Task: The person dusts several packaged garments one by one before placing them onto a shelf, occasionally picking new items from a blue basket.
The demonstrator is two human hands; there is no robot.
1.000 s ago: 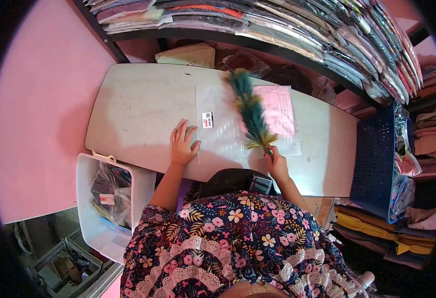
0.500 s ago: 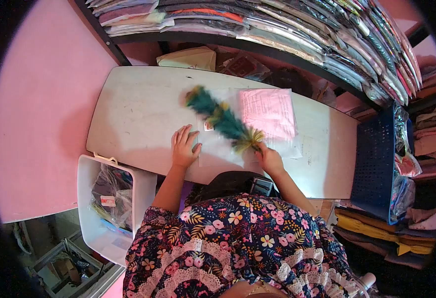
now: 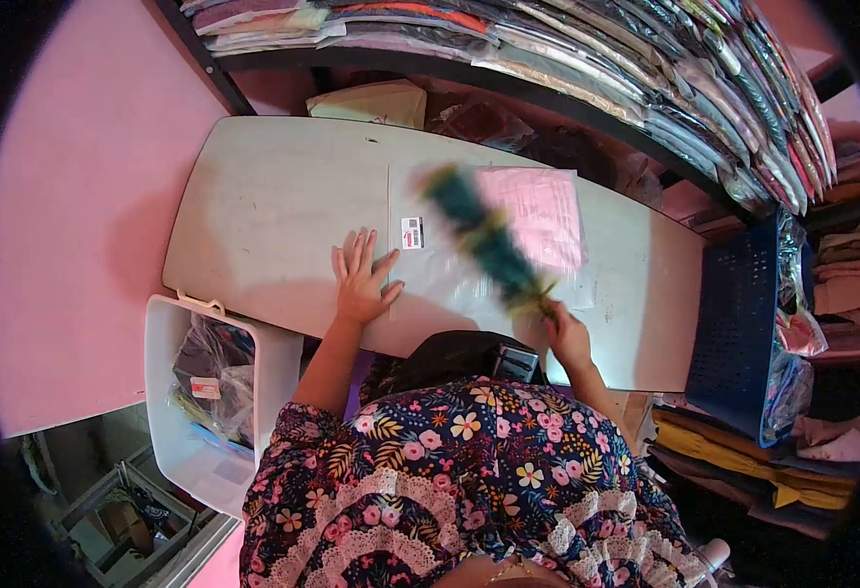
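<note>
The shelf point(image 3: 587, 59) across the top of the frame carries bagged garments stacked flat and overlapping, edges outward, which keeps each pack visible from the work position below.

The counter point(image 3: 273, 206), pale and scuffed, fills the centre of the frame. Its left half is bare; the work sits centre-right.

A blue perforated basket point(image 3: 738, 323) stands at the right edge of the frame against the counter's end, holding plastic-wrapped items within reach of the right arm. A white bin point(image 3: 180, 392) sits at lower left, below the counter's near edge, with bagged scraps inside.

A clear plastic bag point(image 3: 449, 269) lies flat in the centre of the counter, a pink garment point(image 3: 547, 211) inside its upper right part and a small barcode label point(image 3: 411, 232) near its left edge.

The feather duster point(image 3: 479, 240), green with yellow at the base, slants over the bag from upper centre toward lower right; it is blurred, so its exact contact with the plastic cannot be told.

The left hand point(image 3: 359, 279) lies palm down at the bag's left edge, fingers point(image 3: 356, 250) spread wide and gripping nothing, apparently pinning the bag flat. The right hand point(image 3: 569, 338), at the counter's near edge in the lower centre, has its fingers closed around the duster's handle.
</note>
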